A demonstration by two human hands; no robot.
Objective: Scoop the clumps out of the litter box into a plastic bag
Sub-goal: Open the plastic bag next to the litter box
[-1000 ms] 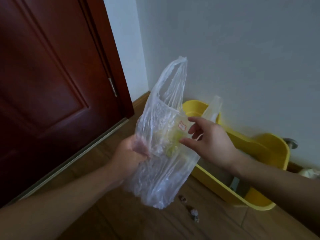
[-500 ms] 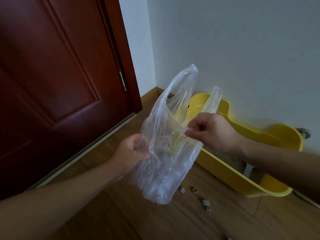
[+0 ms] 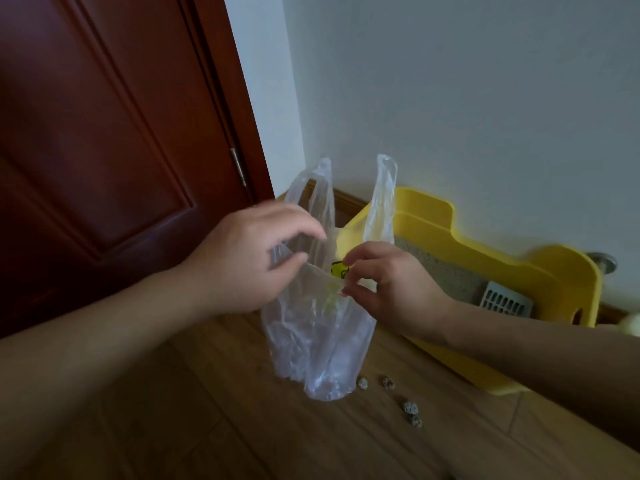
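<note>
Wood floor (image 3: 214, 431), white walls (image 3: 485, 98), red door (image 3: 104, 140); clumps (image 3: 410, 408) near the plastic bag (image 3: 311, 341).

Both bare forearms reach in from the lower corners, with the hands close together in the middle. The left hand (image 3: 249, 258) is knuckles-up, fingers and thumb curled round the rim of the thin clear plastic bag (image 3: 318, 341). The right hand (image 3: 391, 292) pinches the opposite rim between thumb and forefinger.

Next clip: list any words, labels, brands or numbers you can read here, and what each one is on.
No text is legible.
Yellow label with dark print, on or inside the plastic bag, by the right hand: too blurred to read.
Litter box, door: no print visible.
</note>
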